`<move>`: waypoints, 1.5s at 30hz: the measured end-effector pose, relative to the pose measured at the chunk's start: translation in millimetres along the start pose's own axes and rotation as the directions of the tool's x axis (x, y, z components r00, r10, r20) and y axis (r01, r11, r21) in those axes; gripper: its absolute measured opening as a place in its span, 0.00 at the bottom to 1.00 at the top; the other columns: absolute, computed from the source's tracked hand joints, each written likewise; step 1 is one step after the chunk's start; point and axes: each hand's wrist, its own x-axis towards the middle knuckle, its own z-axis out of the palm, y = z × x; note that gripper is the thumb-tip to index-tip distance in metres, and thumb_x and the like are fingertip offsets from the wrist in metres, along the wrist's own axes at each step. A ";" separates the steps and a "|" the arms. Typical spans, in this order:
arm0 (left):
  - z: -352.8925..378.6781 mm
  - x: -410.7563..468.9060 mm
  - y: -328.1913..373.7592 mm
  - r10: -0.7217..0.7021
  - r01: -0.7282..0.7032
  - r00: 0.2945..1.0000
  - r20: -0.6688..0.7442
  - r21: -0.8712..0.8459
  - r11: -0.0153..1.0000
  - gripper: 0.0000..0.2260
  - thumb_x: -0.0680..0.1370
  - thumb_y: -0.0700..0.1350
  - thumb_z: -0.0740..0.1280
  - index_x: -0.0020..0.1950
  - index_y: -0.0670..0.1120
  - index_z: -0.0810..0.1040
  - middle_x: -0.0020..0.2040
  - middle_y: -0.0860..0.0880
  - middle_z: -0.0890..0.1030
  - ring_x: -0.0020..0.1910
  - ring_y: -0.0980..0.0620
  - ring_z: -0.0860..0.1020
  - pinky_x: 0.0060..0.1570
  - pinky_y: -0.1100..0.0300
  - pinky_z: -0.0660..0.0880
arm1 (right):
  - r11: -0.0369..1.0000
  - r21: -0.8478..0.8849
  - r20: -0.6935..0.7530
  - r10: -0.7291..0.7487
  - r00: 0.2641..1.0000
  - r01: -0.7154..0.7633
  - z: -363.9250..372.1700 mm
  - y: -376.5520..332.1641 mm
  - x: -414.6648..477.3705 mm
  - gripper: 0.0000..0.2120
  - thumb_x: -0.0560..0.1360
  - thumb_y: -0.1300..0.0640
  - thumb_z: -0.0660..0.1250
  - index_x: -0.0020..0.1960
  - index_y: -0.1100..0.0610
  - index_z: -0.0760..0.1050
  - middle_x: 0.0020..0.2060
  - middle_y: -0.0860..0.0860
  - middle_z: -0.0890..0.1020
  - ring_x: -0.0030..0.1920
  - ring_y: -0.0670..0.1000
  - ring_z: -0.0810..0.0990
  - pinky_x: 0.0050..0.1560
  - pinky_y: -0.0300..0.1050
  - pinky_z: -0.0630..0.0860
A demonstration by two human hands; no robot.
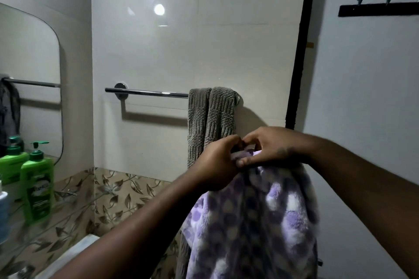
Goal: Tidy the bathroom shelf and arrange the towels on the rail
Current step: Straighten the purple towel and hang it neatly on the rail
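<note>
Your two grips meet in the middle of the view, below the rail and a little to the right of its centre. The left grip is closed, its fingers curled round the top edge of the purple towel. The right grip comes from the right side and pinches the same edge just beside the left one, so that the fingertips of both almost touch. How much cloth is inside each grip cannot be seen, because the fingers cover it.

The purple towel, with white and darker dots, hangs down freely from your grips to the lower border of the view. It is bunched at the top and wider below. It is not on the rail; its top edge is held lower than the bar.

The grey towel is folded over the right end of the rail and hangs straight down behind your grips. Its lower part is hidden by your left grip and by the purple towel. The left part of the bar is bare metal.

At the left, a green pump bottle stands upright in front of the mirror, well apart from your grips. A second green shape is behind it; I cannot tell if it is a bottle or a reflection. A dark hook rack is fixed high on the right wall.
</note>
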 end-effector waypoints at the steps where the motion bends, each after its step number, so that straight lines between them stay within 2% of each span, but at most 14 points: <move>1: 0.6 -0.7 -0.4 0.013 -0.013 1.000 0.001 -0.045 0.999 0.11 0.76 0.44 0.74 0.41 0.50 0.72 0.33 0.55 0.74 0.32 0.63 0.68 0.32 0.64 0.67 | 0.998 0.064 0.023 -0.001 1.000 -0.001 1.0 1.7 1.1 0.20 0.72 0.38 0.74 0.52 0.53 0.84 0.46 0.51 0.87 0.43 0.43 0.81 0.48 0.45 0.76; 4: 0.4 -5.8 -3.0 0.026 -0.027 1.000 -0.010 -0.083 0.996 0.13 0.75 0.47 0.75 0.41 0.53 0.69 0.34 0.54 0.73 0.34 0.58 0.68 0.35 0.54 0.71 | 0.983 0.183 0.091 -0.029 0.995 0.012 3.9 6.6 0.1 0.16 0.76 0.49 0.74 0.47 0.64 0.81 0.43 0.64 0.84 0.40 0.48 0.74 0.43 0.46 0.70; 8: -7.3 -16.2 -9.9 -0.130 0.171 0.974 0.184 -0.223 0.960 0.18 0.73 0.52 0.76 0.53 0.44 0.74 0.43 0.46 0.79 0.41 0.53 0.73 0.42 0.49 0.76 | 0.958 0.273 -0.011 -0.084 0.996 0.084 8.0 12.2 -1.2 0.19 0.76 0.46 0.74 0.34 0.56 0.74 0.28 0.45 0.72 0.30 0.42 0.68 0.31 0.37 0.65; 10: -16.1 -24.0 -18.6 -0.168 0.372 0.887 0.430 -0.450 0.812 0.20 0.76 0.48 0.75 0.60 0.38 0.75 0.51 0.42 0.82 0.48 0.47 0.80 0.53 0.42 0.80 | 0.945 0.312 -0.068 -0.077 0.995 0.094 4.8 19.8 -3.9 0.21 0.75 0.44 0.73 0.34 0.57 0.74 0.28 0.45 0.72 0.30 0.42 0.68 0.30 0.36 0.65; 12: -28.6 -32.6 -29.1 -0.069 0.455 0.812 0.580 -0.554 0.698 0.12 0.81 0.45 0.71 0.60 0.39 0.78 0.54 0.41 0.84 0.50 0.46 0.83 0.54 0.48 0.81 | 0.932 0.348 -0.106 -0.068 0.992 0.101 0.4 28.3 -9.0 0.24 0.74 0.40 0.73 0.34 0.58 0.73 0.28 0.46 0.72 0.31 0.43 0.68 0.30 0.35 0.65; 18: -53.2 -47.2 -63.4 -0.214 0.617 0.776 0.593 -0.644 0.452 0.11 0.79 0.48 0.70 0.56 0.42 0.81 0.53 0.41 0.82 0.49 0.48 0.80 0.53 0.56 0.79 | 0.834 0.551 -0.251 0.143 0.957 0.020 -15.9 64.2 -19.3 0.39 0.65 0.28 0.74 0.35 0.66 0.68 0.31 0.53 0.70 0.33 0.50 0.68 0.36 0.43 0.68; 23: -68.6 -39.1 -59.3 -0.180 0.554 0.766 0.618 -0.491 0.672 0.04 0.82 0.42 0.67 0.50 0.41 0.79 0.41 0.46 0.79 0.37 0.55 0.76 0.36 0.65 0.73 | 0.937 0.347 -0.344 0.174 0.923 -0.047 -19.3 69.4 -20.0 0.22 0.65 0.38 0.80 0.32 0.57 0.79 0.27 0.48 0.77 0.31 0.47 0.73 0.33 0.37 0.69; 25: -64.7 -27.5 -48.5 -0.249 0.442 0.846 0.471 -0.357 0.823 0.04 0.81 0.41 0.70 0.49 0.41 0.80 0.38 0.50 0.80 0.33 0.59 0.75 0.31 0.67 0.71 | 0.984 0.066 -0.367 0.176 0.913 -0.163 -16.2 55.2 -16.5 0.12 0.64 0.36 0.79 0.41 0.42 0.85 0.34 0.41 0.84 0.37 0.42 0.81 0.40 0.39 0.74; 27: -57.1 -15.8 -34.5 -0.207 0.257 0.941 0.269 -0.169 0.951 0.04 0.79 0.43 0.73 0.46 0.43 0.82 0.36 0.53 0.81 0.33 0.59 0.74 0.33 0.63 0.71 | 0.981 -0.063 -0.334 0.151 0.930 -0.182 -8.0 30.8 -13.3 0.20 0.61 0.29 0.75 0.51 0.31 0.83 0.40 0.38 0.85 0.44 0.38 0.82 0.47 0.40 0.77; 29: -47.5 -6.9 -19.8 -0.091 0.090 0.987 0.130 0.013 0.996 0.05 0.77 0.47 0.74 0.44 0.47 0.83 0.36 0.52 0.82 0.35 0.57 0.74 0.37 0.58 0.72 | 0.997 0.063 -0.246 0.051 0.968 -0.036 5.0 6.2 -6.3 0.24 0.64 0.32 0.77 0.58 0.36 0.83 0.37 0.34 0.84 0.40 0.33 0.81 0.43 0.32 0.77; 33: -40.8 1.1 -1.9 0.034 -0.036 0.999 0.017 0.151 0.988 0.05 0.75 0.51 0.75 0.44 0.52 0.82 0.37 0.51 0.83 0.37 0.52 0.80 0.39 0.55 0.75 | 0.858 0.503 -0.083 -0.066 0.994 0.099 22.7 -2.6 9.6 0.08 0.75 0.61 0.75 0.53 0.63 0.81 0.27 0.38 0.80 0.29 0.34 0.75 0.33 0.26 0.68; 36: -42.7 -1.8 -4.6 0.070 -0.069 0.998 -0.007 0.098 0.993 0.06 0.76 0.50 0.75 0.45 0.51 0.80 0.37 0.55 0.81 0.35 0.59 0.74 0.38 0.58 0.72 | 0.878 0.471 -0.078 -0.055 0.995 0.085 19.9 4.0 6.9 0.10 0.77 0.57 0.74 0.45 0.65 0.82 0.33 0.48 0.80 0.33 0.43 0.72 0.34 0.36 0.66; 42: -80.9 -13.8 -28.6 -0.027 0.012 0.997 0.075 0.205 0.979 0.11 0.73 0.53 0.77 0.48 0.52 0.78 0.42 0.55 0.82 0.35 0.61 0.75 0.38 0.55 0.75 | 0.904 0.407 -0.248 -0.024 0.968 0.127 16.3 31.9 -0.4 0.13 0.76 0.51 0.75 0.40 0.60 0.80 0.31 0.47 0.78 0.32 0.42 0.72 0.35 0.36 0.69; 45: -103.1 -20.5 -33.4 -0.050 0.016 0.988 0.143 0.227 0.974 0.10 0.73 0.52 0.78 0.45 0.51 0.80 0.40 0.59 0.82 0.32 0.65 0.73 0.33 0.68 0.68 | 0.889 0.448 -0.219 0.010 0.976 0.092 16.2 46.2 -4.1 0.12 0.74 0.50 0.76 0.38 0.56 0.81 0.31 0.47 0.79 0.32 0.43 0.73 0.35 0.35 0.70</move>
